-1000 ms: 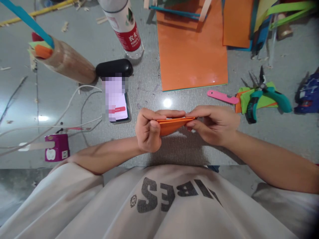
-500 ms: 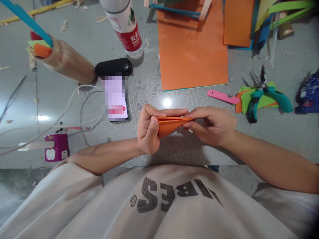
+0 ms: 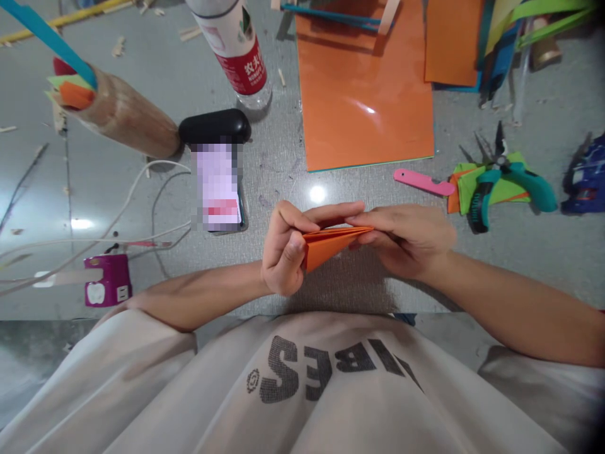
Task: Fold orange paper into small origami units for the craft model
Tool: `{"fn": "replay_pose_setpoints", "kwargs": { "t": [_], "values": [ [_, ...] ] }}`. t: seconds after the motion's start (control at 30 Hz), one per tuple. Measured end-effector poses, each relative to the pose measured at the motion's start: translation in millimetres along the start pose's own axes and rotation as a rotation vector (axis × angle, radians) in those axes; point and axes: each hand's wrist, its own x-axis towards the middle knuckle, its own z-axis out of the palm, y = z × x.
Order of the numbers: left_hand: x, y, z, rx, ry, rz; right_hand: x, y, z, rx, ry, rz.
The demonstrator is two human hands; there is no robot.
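Between my hands, above the near part of the table, is a folded piece of orange paper (image 3: 328, 248) with several layers, narrowing to a point at its right end. My left hand (image 3: 286, 249) is closed on the wide end, its thumb on the near side and fingers curled behind. The fingers of my right hand (image 3: 409, 239) pinch the pointed tip. Parts of the paper's far side are hidden by my fingers. Beyond my hands a stack of orange sheets (image 3: 363, 107) lies flat on the table.
Right of my hands, teal-handled pliers (image 3: 501, 170) rest on folded green and orange paper, beside a pink folding knife (image 3: 423, 181). Leftward are a phone (image 3: 217, 189), black case (image 3: 215, 126), water bottle (image 3: 241, 57), wooden holder (image 3: 127, 113), purple charger (image 3: 108, 279) and white cable (image 3: 142, 173).
The orange paper has tilted and shifted slightly right, showing more of its layered folds. My right fingers have moved a little along its tip. Both hands keep their hold.
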Motion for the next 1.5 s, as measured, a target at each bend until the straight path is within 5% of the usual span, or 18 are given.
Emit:
{"fn": "replay_pose_setpoints", "kwargs": {
  "t": [0.1,0.3,0.53,0.87,1.13,1.5],
  "values": [
    [1,0,-2.1,-0.022,-0.051,0.041,-1,1,1,0.041,0.051,0.033],
    [-11,-9,-16.0,0.140,-0.057,-0.109,-3,-2,0,0.066,0.105,0.133],
    [-2,-13,-12.4,0.104,-0.127,0.072,-2,-3,-3,0.136,0.135,0.240],
    [18,-11,-14.2,0.461,0.098,0.524,-3,0,-3,-0.028,0.231,0.280],
    [19,-16,-14.4,0.477,0.203,0.472,-8,4,-3,0.017,0.240,0.344],
    [22,-12,-13.9,0.502,0.158,0.541,1,-1,0,0.195,0.267,0.278]
  ]
}}
